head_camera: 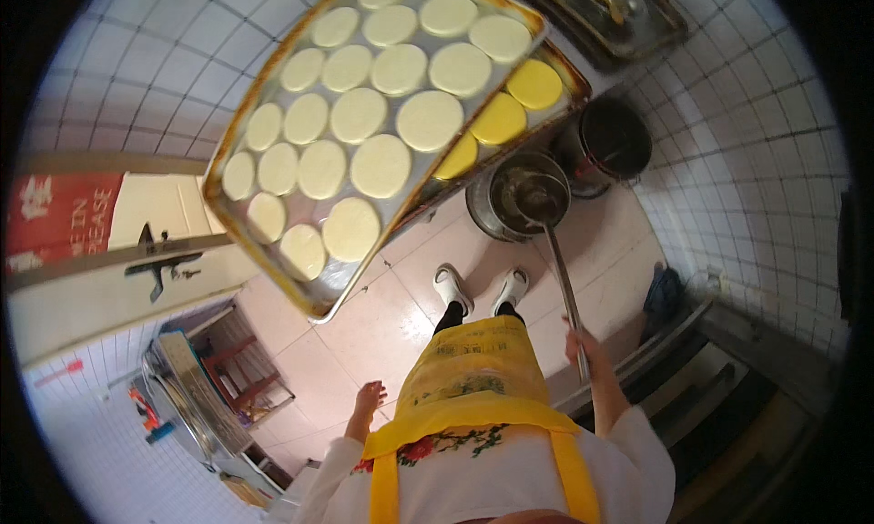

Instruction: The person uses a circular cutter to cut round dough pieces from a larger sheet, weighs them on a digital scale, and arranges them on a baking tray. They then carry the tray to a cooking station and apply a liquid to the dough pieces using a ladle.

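Note:
My right hand (581, 341) grips the long metal handle of a ladle (564, 278). The ladle's bowl end rests within a round metal pot (480, 204), whose contents are too dark to make out. My left hand (369, 397) hangs beside the yellow apron (478, 353), holding nothing, with its fingers loosely bent. Ahead of me, a metal baking tray (326, 308) carries rows of pale flat dough rounds (380, 165). It overlaps a second baking tray (556, 118) below, where several yellow rounds (500, 118) show.
A dark bucket-like container (613, 140) stands beside the pot. Another tray (655, 42) holds a clear bowl (613, 3) at the back right. Dark rack rails (703, 387) run along my right. A door (171, 271) and a wooden stool (239, 370) are at left.

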{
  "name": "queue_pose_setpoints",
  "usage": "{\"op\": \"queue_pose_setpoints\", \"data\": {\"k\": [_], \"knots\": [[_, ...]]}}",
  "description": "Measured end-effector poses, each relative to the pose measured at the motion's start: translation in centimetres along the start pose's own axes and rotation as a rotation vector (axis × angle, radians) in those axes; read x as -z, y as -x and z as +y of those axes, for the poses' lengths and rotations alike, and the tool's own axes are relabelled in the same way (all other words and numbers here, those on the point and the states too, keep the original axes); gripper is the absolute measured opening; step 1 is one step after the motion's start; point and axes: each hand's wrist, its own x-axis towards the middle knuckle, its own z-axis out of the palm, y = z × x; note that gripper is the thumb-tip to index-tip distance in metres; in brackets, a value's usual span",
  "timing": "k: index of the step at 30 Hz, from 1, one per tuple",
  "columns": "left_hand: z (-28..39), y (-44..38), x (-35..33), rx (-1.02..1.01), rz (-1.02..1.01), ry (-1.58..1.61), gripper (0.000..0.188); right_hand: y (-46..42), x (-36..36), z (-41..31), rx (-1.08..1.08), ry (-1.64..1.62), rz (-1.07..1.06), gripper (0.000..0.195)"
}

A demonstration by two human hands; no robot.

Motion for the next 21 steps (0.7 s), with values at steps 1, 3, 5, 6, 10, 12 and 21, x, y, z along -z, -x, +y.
{"op": "queue_pose_setpoints", "data": {"k": [1,3,5,6,10,12,21], "knots": [[0.5,-0.7,-0.3,-0.033,-0.032,0.021,0.03,3.7,-1.4,-0.5,0.0,0.1,-0.037,0.041],[1.6,-1.7,-1.3,-0.133,-0.061,0.019,0.031,9.5,-1.8,-0.5,-0.1,0.32,0.217,0.046],[2.9,-3.3,-1.9,-0.059,-0.036,0.034,0.033,15.5,-3.9,-1.2,-0.048,0.261,0.165,0.052],[3.3,-3.3,-2.4,-0.071,-0.04,0.044,0.034,18.4,-4.6,-1.9,-0.025,0.197,0.072,0.06],[3.9,-4.8,-3.9,-0.063,-0.041,-0.007,0.033,25.0,-11.8,-6.4,-0.064,0.681,0.535,0.06],[4.9,-5.1,-5.0,-0.084,-0.064,-0.019,0.032,26.1,-14.8,-8.9,0.121,0.704,0.449,0.054],[6.8,-3.7,-5.7,-0.185,-0.043,0.151,0.034,19.2,-26.1,-14.6,0.273,1.107,0.119,0.061]]}}
